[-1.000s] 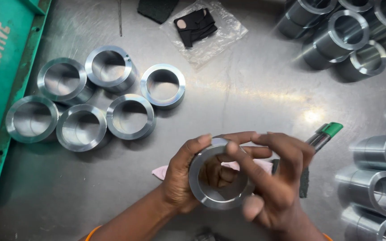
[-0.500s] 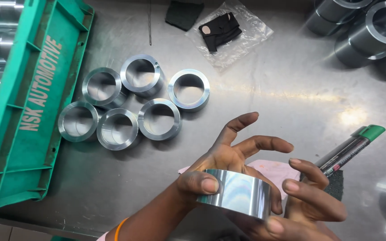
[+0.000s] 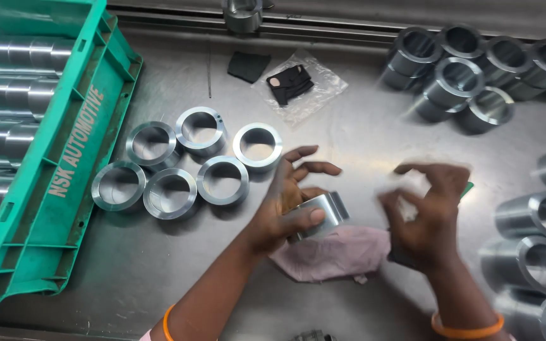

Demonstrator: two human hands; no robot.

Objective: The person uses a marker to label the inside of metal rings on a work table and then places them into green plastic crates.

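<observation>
Since the earlier frame, your right hand (image 3: 428,211) let go and hung blurred, fingers spread; your left hand (image 3: 289,208) gripped the steel ring (image 3: 320,213) mid-frame above a pink cloth (image 3: 333,252). Six rings (image 3: 188,167) lay left; the green crate (image 3: 64,170) held cylinders (image 3: 7,95).

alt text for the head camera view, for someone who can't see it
Seen from above, a person's left hand holds a shiny metal ring over a pink cloth on a steel table, while the blurred right hand hovers open beside it. Five similar rings lie to the left by a green crate.
</observation>
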